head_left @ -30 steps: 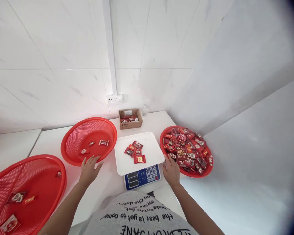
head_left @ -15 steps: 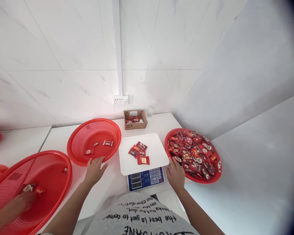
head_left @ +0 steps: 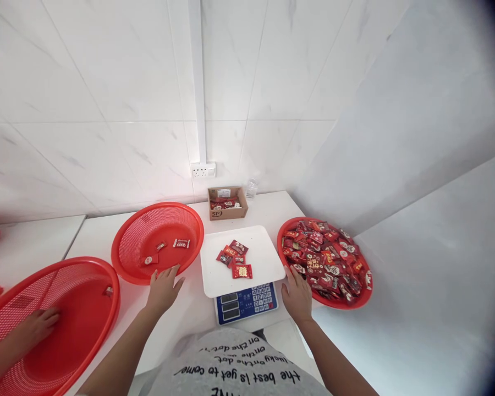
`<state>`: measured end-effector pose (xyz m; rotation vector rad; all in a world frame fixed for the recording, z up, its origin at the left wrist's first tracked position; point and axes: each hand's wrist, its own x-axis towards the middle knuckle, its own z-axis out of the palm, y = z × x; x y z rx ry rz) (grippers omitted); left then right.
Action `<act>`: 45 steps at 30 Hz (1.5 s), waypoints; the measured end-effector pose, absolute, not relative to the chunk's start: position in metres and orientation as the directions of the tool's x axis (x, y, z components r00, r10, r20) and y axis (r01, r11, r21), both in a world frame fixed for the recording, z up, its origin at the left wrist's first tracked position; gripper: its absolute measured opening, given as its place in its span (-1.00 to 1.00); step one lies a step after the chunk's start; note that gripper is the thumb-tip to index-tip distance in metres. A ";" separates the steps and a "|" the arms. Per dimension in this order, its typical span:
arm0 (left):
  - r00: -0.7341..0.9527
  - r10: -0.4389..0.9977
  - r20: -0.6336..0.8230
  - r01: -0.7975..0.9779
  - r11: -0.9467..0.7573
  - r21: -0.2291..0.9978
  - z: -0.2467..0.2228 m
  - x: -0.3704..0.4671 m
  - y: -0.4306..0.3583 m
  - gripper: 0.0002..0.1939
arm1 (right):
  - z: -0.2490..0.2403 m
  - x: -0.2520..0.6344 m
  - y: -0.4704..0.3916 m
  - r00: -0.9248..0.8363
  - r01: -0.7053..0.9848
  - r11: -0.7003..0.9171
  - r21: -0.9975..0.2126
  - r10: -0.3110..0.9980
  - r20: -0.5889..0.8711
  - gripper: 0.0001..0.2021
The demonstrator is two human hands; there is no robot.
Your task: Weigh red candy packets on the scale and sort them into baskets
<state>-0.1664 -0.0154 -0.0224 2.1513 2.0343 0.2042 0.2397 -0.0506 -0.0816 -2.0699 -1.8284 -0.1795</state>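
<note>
My left hand [head_left: 164, 290] rests at the near rim of a red mesh basket [head_left: 126, 242], fingers stretched out and thumb apart. A few small packets, including a red-and-white one [head_left: 181, 243], lie in that basket. Beside the right edge of the white weighing tray [head_left: 214, 280], my right hand [head_left: 297, 294] is spread with nothing visible in it, close to a second red basket [head_left: 282, 242] heaped with packets [head_left: 330, 258]. Several red packets [head_left: 242, 271] lie in a loose cluster on the tray. Below it shows the blue keypad of the scale [head_left: 247, 304].
Another person's hand [head_left: 35, 330] is inside a large red basket [head_left: 114, 286] at left, with one packet [head_left: 108, 291] near its side. A cardboard box [head_left: 227, 213] of packets and a clear plastic container [head_left: 251, 188] stand against the wall, below a socket [head_left: 203, 170].
The other person's hand has shifted within the left basket, and the packets seen by it earlier no longer show. My hands have barely moved; the packets on the tray stay put.
</note>
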 end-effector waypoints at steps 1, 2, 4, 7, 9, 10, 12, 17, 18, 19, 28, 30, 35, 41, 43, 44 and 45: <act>0.060 0.998 -0.012 0.974 -0.055 0.218 -0.023 -0.167 -0.015 -0.58 | -0.081 0.240 -0.051 0.152 0.977 -0.091 -0.191 0.930 0.333 -0.50; 0.063 0.998 -0.008 0.974 -0.059 0.219 -0.024 -0.167 -0.015 -0.58 | -0.081 0.240 -0.050 0.155 0.977 -0.094 -0.193 0.930 0.333 -0.50; 0.071 0.997 -0.009 0.972 -0.067 0.224 -0.026 -0.168 -0.016 -0.58 | -0.081 0.240 -0.050 0.154 0.977 -0.091 -0.195 0.929 0.336 -0.51; 0.084 0.996 -0.028 0.971 -0.076 0.227 -0.027 -0.170 -0.016 -0.56 | -0.080 0.240 -0.050 0.140 0.979 -0.078 -0.187 0.929 0.342 -0.51; 0.088 0.995 -0.036 0.971 -0.078 0.226 -0.026 -0.171 -0.016 -0.56 | -0.080 0.240 -0.050 0.139 0.980 -0.080 -0.181 0.930 0.341 -0.52; 0.092 0.995 -0.039 0.970 -0.081 0.228 -0.026 -0.171 -0.016 -0.56 | -0.079 0.239 -0.050 0.142 0.980 -0.084 -0.181 0.930 0.340 -0.52; 0.104 0.994 -0.038 0.968 -0.092 0.235 -0.024 -0.172 -0.014 -0.56 | -0.079 0.239 -0.050 0.150 0.978 -0.090 -0.186 0.929 0.338 -0.52; 0.124 0.992 -0.025 0.963 -0.114 0.246 -0.019 -0.173 -0.011 -0.57 | -0.078 0.237 -0.049 0.172 0.975 -0.111 -0.194 0.927 0.334 -0.51; 0.127 0.992 -0.021 0.961 -0.117 0.249 -0.019 -0.173 -0.010 -0.58 | -0.078 0.237 -0.049 0.175 0.975 -0.114 -0.193 0.926 0.334 -0.51; 0.129 0.991 -0.016 0.960 -0.121 0.253 -0.019 -0.174 -0.010 -0.58 | -0.079 0.237 -0.049 0.177 0.974 -0.117 -0.192 0.925 0.335 -0.51; 0.110 0.993 -0.041 0.960 -0.096 0.261 -0.020 -0.173 -0.012 -0.58 | -0.080 0.237 -0.049 0.165 0.981 -0.114 -0.157 0.915 0.368 -0.53; 0.112 0.992 -0.052 0.958 -0.094 0.271 -0.020 -0.173 -0.013 -0.58 | -0.079 0.236 -0.049 0.161 0.982 -0.111 -0.154 0.915 0.370 -0.53; 0.120 0.990 -0.078 0.962 -0.096 0.255 -0.017 -0.172 -0.013 -0.58 | -0.078 0.235 -0.049 0.176 0.979 -0.124 -0.160 0.912 0.371 -0.53; 0.116 0.989 -0.088 0.968 -0.093 0.234 -0.013 -0.171 -0.014 -0.57 | -0.079 0.235 -0.049 0.179 0.978 -0.126 -0.164 0.911 0.371 -0.53; 0.113 0.989 -0.091 0.966 -0.089 0.241 -0.013 -0.171 -0.014 -0.58 | -0.079 0.236 -0.050 0.176 0.979 -0.125 -0.159 0.912 0.371 -0.53; 0.112 0.989 -0.095 0.966 -0.086 0.245 -0.013 -0.171 -0.015 -0.58 | -0.079 0.236 -0.050 0.177 0.979 -0.126 -0.157 0.912 0.370 -0.54; 0.109 0.989 -0.098 0.965 -0.082 0.250 -0.012 -0.171 -0.015 -0.58 | -0.079 0.235 -0.050 0.178 0.979 -0.128 -0.156 0.913 0.367 -0.54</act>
